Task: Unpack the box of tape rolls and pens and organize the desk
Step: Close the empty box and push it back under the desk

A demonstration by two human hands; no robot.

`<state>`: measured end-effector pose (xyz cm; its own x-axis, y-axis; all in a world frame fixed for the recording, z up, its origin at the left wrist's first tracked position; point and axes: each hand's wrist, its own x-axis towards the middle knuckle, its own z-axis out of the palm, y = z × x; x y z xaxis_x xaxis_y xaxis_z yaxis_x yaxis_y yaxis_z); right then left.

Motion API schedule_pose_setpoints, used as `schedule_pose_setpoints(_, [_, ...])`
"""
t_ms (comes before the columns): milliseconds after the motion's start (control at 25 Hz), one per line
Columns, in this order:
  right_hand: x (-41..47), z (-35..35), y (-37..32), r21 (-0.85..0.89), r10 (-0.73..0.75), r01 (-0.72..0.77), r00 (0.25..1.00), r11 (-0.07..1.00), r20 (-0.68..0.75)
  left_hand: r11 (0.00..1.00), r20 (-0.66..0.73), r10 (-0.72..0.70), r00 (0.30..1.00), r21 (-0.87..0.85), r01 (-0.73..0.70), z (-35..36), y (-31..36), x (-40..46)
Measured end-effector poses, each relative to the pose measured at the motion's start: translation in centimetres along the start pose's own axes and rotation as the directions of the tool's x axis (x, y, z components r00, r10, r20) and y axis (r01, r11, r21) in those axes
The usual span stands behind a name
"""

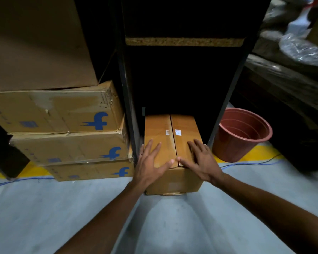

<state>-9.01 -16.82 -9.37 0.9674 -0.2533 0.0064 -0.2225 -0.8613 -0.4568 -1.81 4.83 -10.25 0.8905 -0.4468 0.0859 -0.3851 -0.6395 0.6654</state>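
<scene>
A closed brown cardboard box (pixel 173 143) sits on the grey floor (pixel 44 217), its far half under a dark shelf unit (pixel 184 42). The left hand (pixel 151 164) and right hand (pixel 202 162) lie flat on its top flaps, fingers spread. A reddish plastic bucket (pixel 240 134) stands just right.

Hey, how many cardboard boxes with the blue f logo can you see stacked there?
3, stacked left of the dark shelf unit: top box, middle box, bottom box. More may be hidden out of view.
</scene>
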Motion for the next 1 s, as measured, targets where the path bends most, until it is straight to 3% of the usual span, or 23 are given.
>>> schedule_pose_setpoints(120, [-1.0, 0.3, 1.2, -0.263, -0.143, 0.178, 0.979, 0.948, 0.145, 0.934, 0.150, 0.084, 0.985, 0.333, -0.130, 0.2, -1.7, -0.7])
schedule_pose_setpoints(240, [-1.1, 0.4, 1.3, -0.422, -0.307, 0.355, 0.934, 0.834, 0.181, 0.830, 0.143, 0.170, 0.975, 0.513, -0.220, 0.4, -1.9, -0.5])
schedule_pose_setpoints(320, [-0.6, 0.4, 0.8, -0.460, -0.358, 0.386, 0.921, 0.800, 0.153, 0.781, 0.110, 0.235, 0.966, 0.570, -0.255, 0.4, -1.2, -0.1])
schedule_pose_setpoints(600, [1.2, 1.9, -1.9, -0.513, -0.363, 0.281, 0.930, 0.811, -0.064, 0.752, 0.086, 0.252, 0.964, 0.609, -0.251, 1.8, 1.2, 2.4])
schedule_pose_setpoints(800, [3.3, 3.4, -3.0, -0.434, -0.269, 0.190, 0.955, 0.881, -0.128, 0.761, 0.066, 0.276, 0.959, 0.594, -0.260, 2.9, 0.7, 5.2])
schedule_pose_setpoints(1000, [5.1, 4.6, -1.8, -0.396, -0.273, 0.180, 0.943, 0.901, -0.192, 0.717, 0.145, 0.297, 0.944, 0.619, -0.320, 2.5, 0.8, 6.7])
